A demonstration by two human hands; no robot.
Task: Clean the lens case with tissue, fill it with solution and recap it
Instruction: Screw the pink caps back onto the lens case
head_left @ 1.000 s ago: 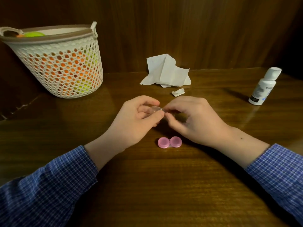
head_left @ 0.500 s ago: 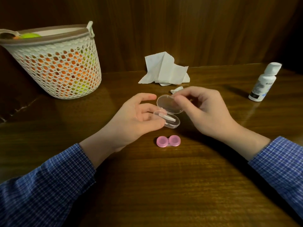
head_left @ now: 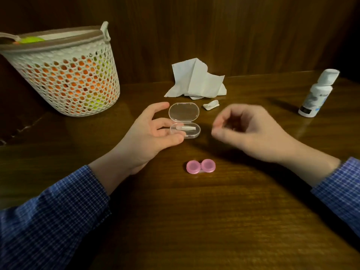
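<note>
A pink two-cup lens case (head_left: 200,166) lies capped on the wooden table (head_left: 194,221), in front of both hands. A small clear plastic box (head_left: 184,120) stands open, its lid tipped back, with a whitish tool inside. My left hand (head_left: 151,134) holds the box's lower half between thumb and fingers. My right hand (head_left: 251,131) hovers just right of the box, blurred, fingers loosely curled and holding nothing. A crumpled white tissue (head_left: 196,80) lies behind the box. The white solution bottle (head_left: 316,93) stands at the far right.
A white mesh basket (head_left: 64,75) with orange and yellow-green contents stands at the back left. A small wad of tissue (head_left: 211,104) lies behind the clear box. A dark wooden wall closes off the back of the table.
The clear box went from closed between both hands to fully open. My right hand let go of the lid and drew away to the right. My left hand kept hold of the base.
</note>
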